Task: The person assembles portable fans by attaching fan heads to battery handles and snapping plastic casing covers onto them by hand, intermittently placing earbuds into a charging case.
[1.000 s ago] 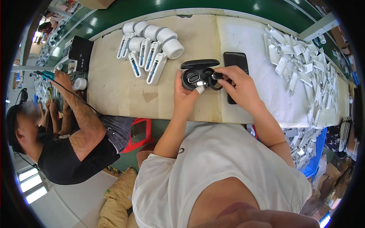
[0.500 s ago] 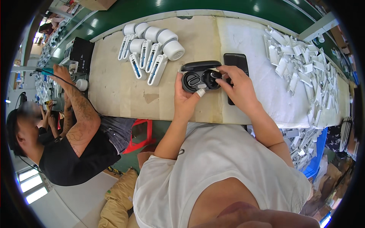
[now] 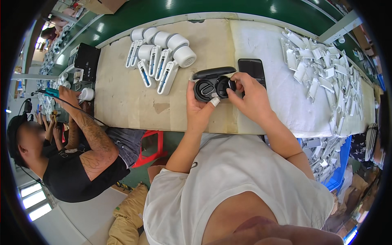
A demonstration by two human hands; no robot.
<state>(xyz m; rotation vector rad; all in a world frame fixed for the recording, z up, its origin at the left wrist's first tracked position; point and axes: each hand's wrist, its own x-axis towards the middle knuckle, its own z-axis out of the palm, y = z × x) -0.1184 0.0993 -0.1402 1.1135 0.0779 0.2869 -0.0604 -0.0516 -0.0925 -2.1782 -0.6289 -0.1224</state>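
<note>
My left hand (image 3: 197,109) is closed round the left side of a black earphone case (image 3: 204,99), its thumb wrapped in something white. The case's lid (image 3: 213,73) stands raised. An earbud (image 3: 208,90) sits in the left recess; the right recess (image 3: 222,85) looks dark and round. Over the right edge of the case, my right hand (image 3: 255,98) pinches a dark, shiny earbud (image 3: 232,85) between thumb and fingers. A black smartphone (image 3: 252,69) lies partly behind the right hand.
White handheld devices (image 3: 167,78) with round heads lie grouped at left on the worktable (image 3: 134,108). White plastic parts (image 3: 312,73) are heaped at right, with more in a blue bin (image 3: 341,167) below. A co-worker (image 3: 81,171) sits at left, holding a teal corded tool (image 3: 52,92).
The earbud in my right hand has shifted slightly outward at the right recess, and the fingers curl more. The case stays in my left hand. At left, the co-worker's arm and tool have lowered.
</note>
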